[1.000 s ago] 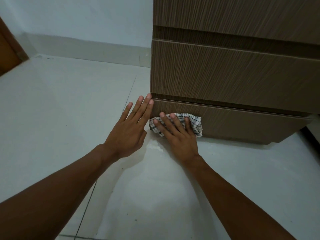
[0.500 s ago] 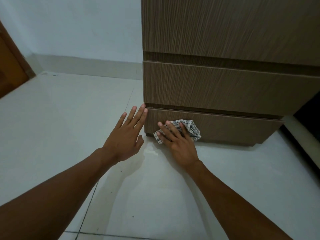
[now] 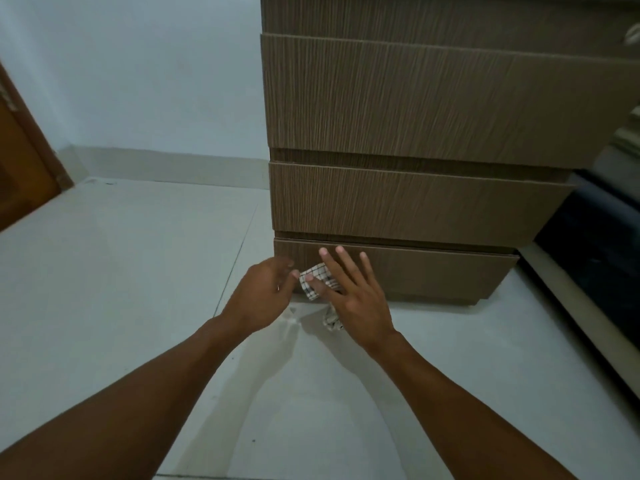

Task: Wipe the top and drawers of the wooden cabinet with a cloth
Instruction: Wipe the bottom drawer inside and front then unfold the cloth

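Two hands are held low before the wooden cabinet (image 3: 415, 133), at the left end of its bottom drawer (image 3: 415, 271). A checked cloth (image 3: 317, 280) is pinched between them: its edge is nipped by the curled fingertips of the left hand (image 3: 263, 292), while the right hand (image 3: 356, 299) is spread, its thumb pressed on the fabric. A loose end is seen hanging toward the pale floor (image 3: 121, 271).
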